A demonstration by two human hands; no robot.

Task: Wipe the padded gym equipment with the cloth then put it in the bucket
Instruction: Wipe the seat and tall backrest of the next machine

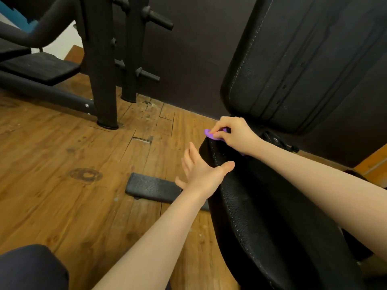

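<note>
While the right hand point(236, 133) curls its fingers around a purple cloth point(209, 135), it presses that cloth onto the far end of the black padded seat point(261, 216), just where the seat meets the upright back pad point(293, 59). Only a small part of the cloth shows, sticking out to the left of the fingers and at the heel of the hand. The left hand point(201, 172) is spread with straight fingers against the left edge of the seat, thumb lying on top of the padding and the other fingers reaching down over the side toward the floor; it holds nothing. The two hands are near each other but apart, the right one farther away. White stitching runs along the seat's left border. On the wooden floor point(83, 153) to the left of the seat lies a flat black foot plate point(150, 188), partly hidden by the left hand. Farther left, black metal uprights point(102, 70) with pegs stand on the floor in front of a dark wall point(188, 70), and another bench pad point(39, 66) shows at the far left. A dark rounded shape fills the near left corner; I cannot tell what it is.
</note>
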